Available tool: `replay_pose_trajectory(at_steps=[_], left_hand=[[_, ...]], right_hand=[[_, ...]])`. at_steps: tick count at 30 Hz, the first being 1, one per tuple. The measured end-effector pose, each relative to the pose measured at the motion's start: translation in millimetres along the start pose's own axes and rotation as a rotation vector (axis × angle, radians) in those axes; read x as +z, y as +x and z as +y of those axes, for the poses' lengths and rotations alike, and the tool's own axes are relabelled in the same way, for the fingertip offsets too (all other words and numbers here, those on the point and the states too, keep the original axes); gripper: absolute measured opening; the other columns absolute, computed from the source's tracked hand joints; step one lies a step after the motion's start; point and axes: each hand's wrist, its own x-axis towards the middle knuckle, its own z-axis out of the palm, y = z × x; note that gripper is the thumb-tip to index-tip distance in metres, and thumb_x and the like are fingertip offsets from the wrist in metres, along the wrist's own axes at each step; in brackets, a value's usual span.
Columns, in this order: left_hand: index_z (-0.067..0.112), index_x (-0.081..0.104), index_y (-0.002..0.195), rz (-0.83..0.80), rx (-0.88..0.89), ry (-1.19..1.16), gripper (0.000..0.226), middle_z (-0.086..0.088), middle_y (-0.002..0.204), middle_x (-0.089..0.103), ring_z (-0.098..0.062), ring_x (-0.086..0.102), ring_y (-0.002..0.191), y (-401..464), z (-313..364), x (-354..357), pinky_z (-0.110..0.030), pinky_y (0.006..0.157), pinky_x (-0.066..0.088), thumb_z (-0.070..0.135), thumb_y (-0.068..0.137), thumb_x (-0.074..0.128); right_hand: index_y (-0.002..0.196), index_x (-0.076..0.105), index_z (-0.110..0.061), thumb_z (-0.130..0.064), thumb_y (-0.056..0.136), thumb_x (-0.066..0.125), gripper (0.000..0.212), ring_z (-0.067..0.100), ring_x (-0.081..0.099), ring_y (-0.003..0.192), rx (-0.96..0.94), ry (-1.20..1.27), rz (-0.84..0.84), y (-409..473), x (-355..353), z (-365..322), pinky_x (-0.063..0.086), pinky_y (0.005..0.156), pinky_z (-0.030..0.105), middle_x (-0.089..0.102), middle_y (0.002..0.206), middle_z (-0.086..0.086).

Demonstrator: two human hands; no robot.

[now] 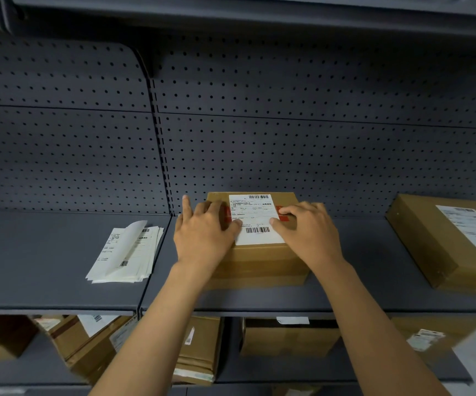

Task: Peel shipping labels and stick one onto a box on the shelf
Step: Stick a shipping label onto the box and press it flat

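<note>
The scene is dim and cool-toned, lit softly from above and in front. The white label [255, 218] is the brightest patch, without glare, and its barcodes read fairly sharp. A soft shadow falls on the pegboard [288, 155] behind the middle box [259, 261], and the space under the shelf [59, 281] is murky. Wide-angle distortion bends the shelf edges and the upright seam (most of all near the corners). The lower boxes [288, 338] and the far right edge look smeared and out of focus.
</note>
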Motion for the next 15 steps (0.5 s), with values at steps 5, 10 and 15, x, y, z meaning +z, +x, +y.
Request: replay_pose_trajectory(at_steps=[5,10,15], left_hand=[[0.024,0.049,0.15,0.028,0.049,-0.055,0.054,-0.002,0.155,0.05,-0.033,0.011,0.159,-5,9,1,-0.052,0.121,0.029,0.04,0.098,0.05],[0.027,0.049,0.151,0.031,0.12,-0.079,0.055,0.0,0.154,0.051,-0.03,0.011,0.159,-12,21,8,-0.049,0.123,0.027,0.04,0.098,0.053],[0.027,0.048,0.152,0.029,0.103,-0.096,0.06,0.0,0.157,0.048,-0.028,0.008,0.16,-13,13,8,-0.049,0.124,0.026,0.049,0.096,0.055]], right_hand=[[0.121,0.07,-0.027,-0.055,0.092,0.056,0.043,0.018,0.049,0.119,-0.035,0.046,0.007,0,2,-7,0.047,0.085,0.035,0.065,0.122,-0.006],[0.119,0.071,-0.029,-0.062,0.088,0.056,0.047,0.019,0.047,0.122,-0.119,0.007,0.017,-7,9,-23,0.039,0.096,0.038,0.066,0.122,-0.009],[0.119,0.07,-0.031,-0.066,0.086,0.056,0.05,0.017,0.044,0.125,-0.082,0.004,0.014,-12,8,-17,0.037,0.097,0.037,0.064,0.126,-0.011]])
